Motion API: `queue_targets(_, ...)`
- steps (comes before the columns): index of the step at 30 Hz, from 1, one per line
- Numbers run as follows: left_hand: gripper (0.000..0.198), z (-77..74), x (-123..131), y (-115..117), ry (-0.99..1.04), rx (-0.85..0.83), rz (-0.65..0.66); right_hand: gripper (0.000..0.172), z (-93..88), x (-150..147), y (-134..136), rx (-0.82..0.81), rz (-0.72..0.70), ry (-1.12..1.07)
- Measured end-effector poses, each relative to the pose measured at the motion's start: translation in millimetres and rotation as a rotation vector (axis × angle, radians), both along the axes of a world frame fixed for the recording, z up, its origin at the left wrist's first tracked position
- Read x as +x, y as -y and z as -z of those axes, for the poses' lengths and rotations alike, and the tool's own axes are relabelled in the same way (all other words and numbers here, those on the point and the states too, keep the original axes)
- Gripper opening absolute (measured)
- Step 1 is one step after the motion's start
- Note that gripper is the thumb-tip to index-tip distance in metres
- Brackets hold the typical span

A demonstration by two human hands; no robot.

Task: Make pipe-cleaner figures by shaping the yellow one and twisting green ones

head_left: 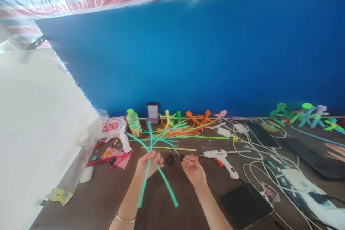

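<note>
My left hand (pixel 149 163) is closed around a small bunch of green pipe cleaners (pixel 168 186) that fan out above and below the fist. A thin bracelet sits on that wrist. My right hand (pixel 193 168) hovers a short way to the right, fingers curled in a loose pinch, with nothing I can make out in it. Black scissors (pixel 172 157) lie on the brown table (pixel 107 194) between and just beyond the two hands. A white glue gun (pixel 223 159) lies right of my right hand.
A heap of coloured pipe cleaners (pixel 178 133) and several pipe-cleaner figures (pixel 199 117) line the blue wall. A green-capped bottle (pixel 134 122), a phone (pixel 152 112), white cables (pixel 256 154), a dark tablet (pixel 244 205) and another person's fingers (pixel 335 151) are around.
</note>
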State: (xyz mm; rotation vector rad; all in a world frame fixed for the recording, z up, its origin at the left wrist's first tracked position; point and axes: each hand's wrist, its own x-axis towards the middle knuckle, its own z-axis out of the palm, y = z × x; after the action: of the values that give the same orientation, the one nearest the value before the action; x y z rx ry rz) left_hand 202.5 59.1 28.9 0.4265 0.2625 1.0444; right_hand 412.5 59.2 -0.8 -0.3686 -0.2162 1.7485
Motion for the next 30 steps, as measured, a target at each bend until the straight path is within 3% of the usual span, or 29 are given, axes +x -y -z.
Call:
queue_targets(5,0.035,-3.6,-3.3,-4.0,0.11,-0.135,-0.241,0.026,-4.7,-4.4,0.4,0.059,-0.053,0.118)
queue_targets(10,0.04,-10.9,10.1,-3.4,0.075,-0.128,-0.484,0.035,-7.2,-26.5,11.0,0.114,-0.235,0.199)
queue_targets(12,0.04,-9.2,18.0,0.0,0.084,-0.125,-0.526,0.033,-7.9,-34.7,18.2,0.166,-0.306,0.284)
queue_targets(14,0.042,-2.3,27.7,4.3,0.076,-0.145,-0.442,0.025,-7.3,-41.4,25.4,0.21,-0.344,0.371)
queue_targets(16,0.042,8.2,38.6,7.9,0.049,-0.186,-0.193,0.028,-4.7,-46.1,30.8,0.215,-0.364,0.382)
queue_targets(18,0.04,18.9,48.5,9.8,-0.004,-0.231,0.147,0.034,-0.8,-48.6,33.5,0.175,-0.373,0.344)
queue_targets(19,0.039,23.4,52.2,9.9,0.001,-0.234,0.208,0.034,1.1,-49.1,33.7,0.144,-0.375,0.33)
queue_targets(24,0.036,27.4,51.7,6.0,0.081,-0.215,0.178,0.021,2.5,-49.0,30.6,0.091,-0.301,0.348)
queue_targets(30,0.035,13.4,40.8,-0.4,0.074,-0.217,-0.065,0.036,2.1,-54.4,31.6,0.113,-0.145,0.454)
